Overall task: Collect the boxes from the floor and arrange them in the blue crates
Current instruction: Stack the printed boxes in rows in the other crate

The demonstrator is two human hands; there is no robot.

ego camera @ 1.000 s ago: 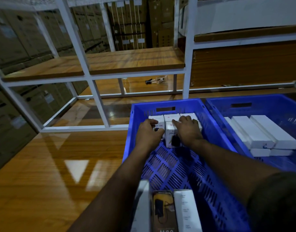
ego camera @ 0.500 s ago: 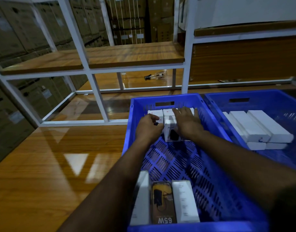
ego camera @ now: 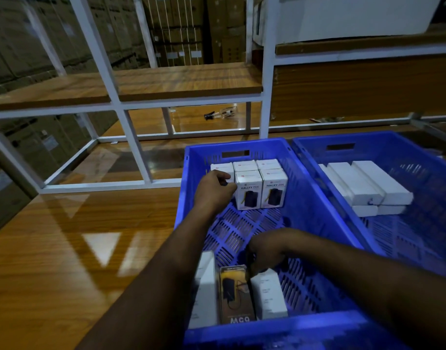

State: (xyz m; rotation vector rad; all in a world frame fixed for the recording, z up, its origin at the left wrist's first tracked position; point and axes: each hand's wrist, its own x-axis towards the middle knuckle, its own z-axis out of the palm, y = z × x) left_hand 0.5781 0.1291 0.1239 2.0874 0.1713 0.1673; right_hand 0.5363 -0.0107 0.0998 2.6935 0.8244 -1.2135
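Two blue crates stand side by side on a wooden floor. In the near crate, several small white "Halley" boxes stand packed at the far end. My left hand rests against the leftmost of them, fingers curled on its top. At the crate's near end lie three boxes: a white one at the left, a black-and-yellow charger box, and a white box. My right hand grips the upper end of that white box. The right crate holds long white boxes.
A white metal rack with wooden shelves stands just beyond the crates. A small dark object lies on the floor behind it. Stacked cardboard cartons fill the background. Open wooden floor lies to the left.
My right hand left the stacked Halley boxes and came back to the near end, taking hold of the white box there. My left hand stayed at the stack.
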